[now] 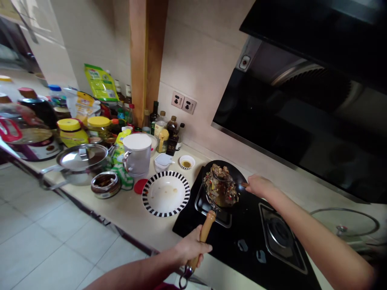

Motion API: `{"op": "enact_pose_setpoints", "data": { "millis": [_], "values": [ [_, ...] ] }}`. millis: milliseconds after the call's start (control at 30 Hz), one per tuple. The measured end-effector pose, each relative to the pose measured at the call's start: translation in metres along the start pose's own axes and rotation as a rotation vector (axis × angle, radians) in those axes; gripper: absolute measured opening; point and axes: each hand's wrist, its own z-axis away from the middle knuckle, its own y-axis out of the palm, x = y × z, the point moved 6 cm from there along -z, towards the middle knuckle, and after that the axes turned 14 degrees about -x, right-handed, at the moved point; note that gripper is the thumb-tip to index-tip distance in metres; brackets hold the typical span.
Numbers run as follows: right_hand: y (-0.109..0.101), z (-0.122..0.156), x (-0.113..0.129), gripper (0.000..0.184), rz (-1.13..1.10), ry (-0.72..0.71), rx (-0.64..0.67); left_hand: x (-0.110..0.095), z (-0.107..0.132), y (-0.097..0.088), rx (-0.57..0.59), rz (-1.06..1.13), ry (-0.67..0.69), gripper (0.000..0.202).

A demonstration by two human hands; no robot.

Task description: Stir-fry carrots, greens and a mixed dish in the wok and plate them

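My left hand is wrapped round the wooden handle of a black wok on the left burner. In the wok lies a chopped, browned food mixture with red and yellow bits. My right hand grips the wooden handle of a spatula, reaching in from the wok's right side. The spatula's head is in among the food and partly hidden, so its exact shape is unclear. Left of the wok sits a striped-rim plate with a few brownish stains.
The black gas stove has a second burner at right, near a glass lid. A steel pot, a pitcher, an open jar and several bottles crowd the counter's left. A range hood hangs above.
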Motion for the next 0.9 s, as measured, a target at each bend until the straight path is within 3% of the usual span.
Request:
{"op": "enact_pose_setpoints", "data": {
  "millis": [133, 233, 400, 733, 900],
  "values": [
    [-0.005, 0.019, 0.000, 0.026, 0.034, -0.008, 0.048, 0.002, 0.000, 0.001, -0.002, 0.009, 0.013, 0.060],
    [-0.021, 0.024, -0.023, 0.017, 0.046, 0.024, 0.122, 0.003, 0.001, 0.001, 0.000, 0.009, 0.008, 0.058],
    [-0.033, 0.018, -0.060, 0.018, 0.089, 0.108, 0.252, -0.001, 0.004, 0.002, -0.006, 0.010, 0.016, 0.048],
    [-0.051, 0.017, -0.056, 0.021, 0.154, 0.164, 0.263, 0.000, 0.005, 0.001, -0.028, -0.016, -0.004, 0.048],
    [-0.046, 0.028, -0.060, 0.011, 0.163, 0.173, 0.275, -0.004, 0.009, 0.001, -0.029, -0.010, -0.035, 0.054]
  ]
}}
